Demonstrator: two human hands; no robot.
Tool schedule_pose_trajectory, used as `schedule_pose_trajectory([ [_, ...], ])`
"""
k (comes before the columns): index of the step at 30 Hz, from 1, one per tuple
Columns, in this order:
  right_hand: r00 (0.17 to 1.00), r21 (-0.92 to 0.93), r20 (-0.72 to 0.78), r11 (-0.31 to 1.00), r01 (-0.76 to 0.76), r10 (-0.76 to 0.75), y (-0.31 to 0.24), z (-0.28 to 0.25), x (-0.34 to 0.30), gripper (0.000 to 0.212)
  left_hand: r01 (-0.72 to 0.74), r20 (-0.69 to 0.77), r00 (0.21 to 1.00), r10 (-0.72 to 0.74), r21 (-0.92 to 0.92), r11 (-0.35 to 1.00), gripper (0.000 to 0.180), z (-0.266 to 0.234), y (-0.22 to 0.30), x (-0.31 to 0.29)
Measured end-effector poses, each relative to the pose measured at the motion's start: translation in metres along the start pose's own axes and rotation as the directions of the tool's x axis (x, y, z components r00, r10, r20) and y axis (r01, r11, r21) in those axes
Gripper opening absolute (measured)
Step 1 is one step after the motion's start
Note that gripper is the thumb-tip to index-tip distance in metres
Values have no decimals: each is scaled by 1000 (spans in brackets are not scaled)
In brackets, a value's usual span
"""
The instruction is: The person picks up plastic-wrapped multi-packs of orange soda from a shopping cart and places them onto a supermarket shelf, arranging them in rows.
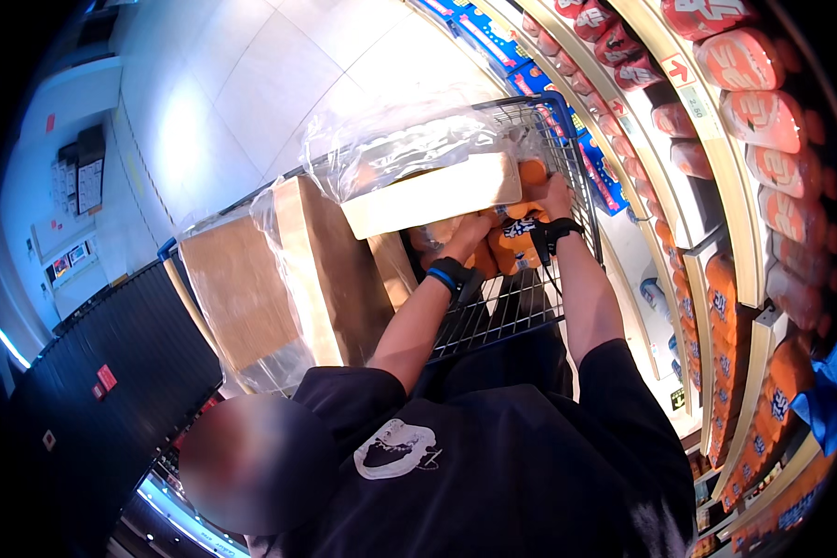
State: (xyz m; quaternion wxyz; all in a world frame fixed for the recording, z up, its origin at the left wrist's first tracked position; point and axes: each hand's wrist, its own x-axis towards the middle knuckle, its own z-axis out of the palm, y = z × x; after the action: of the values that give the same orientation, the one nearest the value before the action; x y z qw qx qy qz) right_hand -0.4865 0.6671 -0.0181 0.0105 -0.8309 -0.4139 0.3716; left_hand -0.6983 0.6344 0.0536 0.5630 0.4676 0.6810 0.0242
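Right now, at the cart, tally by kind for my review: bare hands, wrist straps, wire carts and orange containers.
Bare hands, left hand and right hand: 2
Blue-and-black wrist strap: 1
Plain black wrist strap: 1
Dark metal wire cart: 1
Total: 5
Rounded orange containers overlap and are partly hidden, so they stay uncounted.
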Motion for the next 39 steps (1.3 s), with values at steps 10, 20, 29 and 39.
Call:
schedule_pose_trajectory([
  [10, 996, 53, -10, 995, 88, -88, 10, 2, 14, 67, 30, -157, 975, -159, -614, 789, 36, 21, -11, 24],
  [20, 978, 96, 82, 978, 186, -194, -14, -37, -36, 57, 75, -141, 964, -227, -671, 738, 33, 8, -21, -12],
  [29, 979, 161, 171, 983, 87, -115, -35, -69, -61, 64, 175, -160, 925, -345, -625, 760, 31, -1, -17, -42],
  [39, 971, 294, 27, 930, 221, -239, 7, -8, 13, 73, 31, -189, 960, -209, -667, 745, 31, 6, 5, -23],
])
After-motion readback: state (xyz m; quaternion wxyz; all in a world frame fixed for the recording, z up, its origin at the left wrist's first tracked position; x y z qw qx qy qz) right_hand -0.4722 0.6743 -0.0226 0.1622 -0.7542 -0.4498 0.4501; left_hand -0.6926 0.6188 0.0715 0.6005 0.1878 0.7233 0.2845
